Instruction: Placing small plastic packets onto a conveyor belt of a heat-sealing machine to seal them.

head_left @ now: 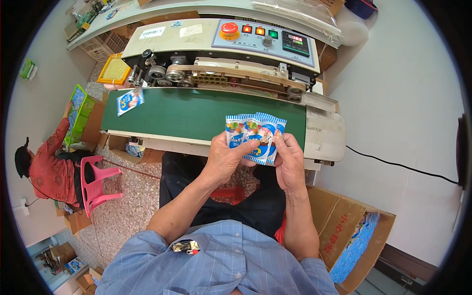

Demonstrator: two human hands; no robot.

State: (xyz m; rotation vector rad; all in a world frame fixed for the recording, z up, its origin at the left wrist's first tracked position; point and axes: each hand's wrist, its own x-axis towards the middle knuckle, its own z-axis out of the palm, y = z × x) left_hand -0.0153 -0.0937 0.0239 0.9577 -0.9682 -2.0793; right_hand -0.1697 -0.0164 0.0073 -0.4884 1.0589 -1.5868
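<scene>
L hand curled round fanned blue-white pkts, thumb on top; R hand pinching their right edge; I see both nr green belt.

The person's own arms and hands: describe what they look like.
The left hand and right hand are ungloved, and both wrists look bare. The forearms are uncovered too, below blue shirt sleeves with thin pale lines, ending near the elbows.
</scene>
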